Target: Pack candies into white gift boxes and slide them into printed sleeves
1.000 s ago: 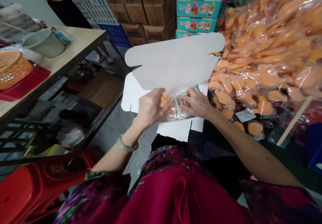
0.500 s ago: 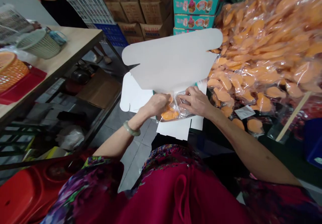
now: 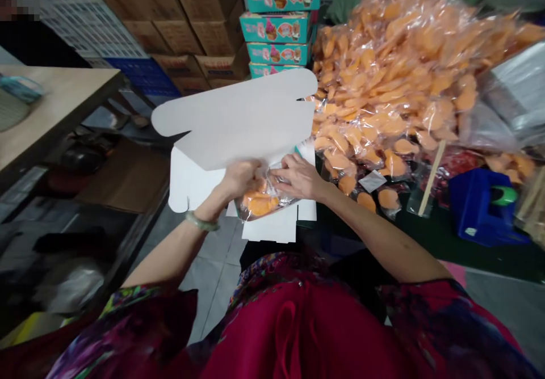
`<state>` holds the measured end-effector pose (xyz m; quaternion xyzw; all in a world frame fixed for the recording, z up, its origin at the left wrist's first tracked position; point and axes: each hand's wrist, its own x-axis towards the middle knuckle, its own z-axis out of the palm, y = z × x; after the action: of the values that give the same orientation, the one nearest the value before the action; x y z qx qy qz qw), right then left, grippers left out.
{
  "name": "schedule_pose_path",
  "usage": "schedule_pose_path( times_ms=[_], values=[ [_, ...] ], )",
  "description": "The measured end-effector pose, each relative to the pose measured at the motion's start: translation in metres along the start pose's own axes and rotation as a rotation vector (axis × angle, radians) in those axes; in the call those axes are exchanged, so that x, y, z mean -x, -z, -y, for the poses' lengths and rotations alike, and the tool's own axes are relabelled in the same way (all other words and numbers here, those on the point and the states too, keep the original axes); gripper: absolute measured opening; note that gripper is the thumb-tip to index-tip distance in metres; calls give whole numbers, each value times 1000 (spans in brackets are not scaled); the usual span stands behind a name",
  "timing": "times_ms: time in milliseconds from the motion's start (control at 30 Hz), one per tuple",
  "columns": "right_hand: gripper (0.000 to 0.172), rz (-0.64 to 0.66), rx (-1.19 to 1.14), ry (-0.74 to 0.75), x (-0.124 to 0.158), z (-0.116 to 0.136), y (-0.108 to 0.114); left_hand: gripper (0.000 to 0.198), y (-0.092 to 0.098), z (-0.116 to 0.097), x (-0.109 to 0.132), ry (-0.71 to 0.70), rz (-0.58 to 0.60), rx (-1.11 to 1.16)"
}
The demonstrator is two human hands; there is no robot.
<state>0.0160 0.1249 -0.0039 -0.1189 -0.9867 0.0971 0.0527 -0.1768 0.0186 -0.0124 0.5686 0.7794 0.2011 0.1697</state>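
A white cardboard box with raised lid and spread flaps stands open in front of me. Inside it lie orange pieces in clear plastic bags. My left hand, with a green bangle at the wrist, reaches into the box's left part; its fingers are curled and blurred, and what they hold, if anything, is hidden. My right hand rests over the right part, fingers spread and bent on clear wrapping. Whether it grips that wrapping I cannot tell.
Right of the box is a large heap of bagged orange pieces. A blue tape dispenser and a wooden stick lie nearer. Behind are stacked teal boxes and brown cartons. A table stands left.
The view has turned right, so the tape dispenser now shows and the basket at left has mostly left the frame. Both hands stay in the box; the left hand has shifted slightly.
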Motion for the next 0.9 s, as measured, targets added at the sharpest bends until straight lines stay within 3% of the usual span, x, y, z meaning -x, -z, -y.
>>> schedule_pose_path(
  times_ms=[100, 200, 367, 567, 633, 733, 767, 900],
  values=[
    [35, 2, -2, 11, 0, -3, -2, 30, -4, -1, 4, 31, -3, 216],
    [32, -4, 1, 14, 0, -6, -4, 22, 4, -5, 15, -6, -26, 414],
    [34, -41, 4, 50, 0, -10, -10, 24, 26, -17, 17, -173, -28, 350],
    [35, -55, 11, 58, 1, -12, -12, 23, 17, -13, 0, -215, 437, 178],
    [35, -57, 6, 61, 0, -12, -12, 24, 15, -13, 9, -254, 377, 91],
    [35, -45, -8, 57, 0, -12, -11, 19, 17, -20, 35, -316, 92, -110],
    [35, -34, -9, 55, 0, -11, -9, 19, 17, -24, 46, -315, 50, -163],
    [36, 43, 5, 10, -2, -1, 1, 21, 10, -33, 71, -316, 130, -215]
  ],
)
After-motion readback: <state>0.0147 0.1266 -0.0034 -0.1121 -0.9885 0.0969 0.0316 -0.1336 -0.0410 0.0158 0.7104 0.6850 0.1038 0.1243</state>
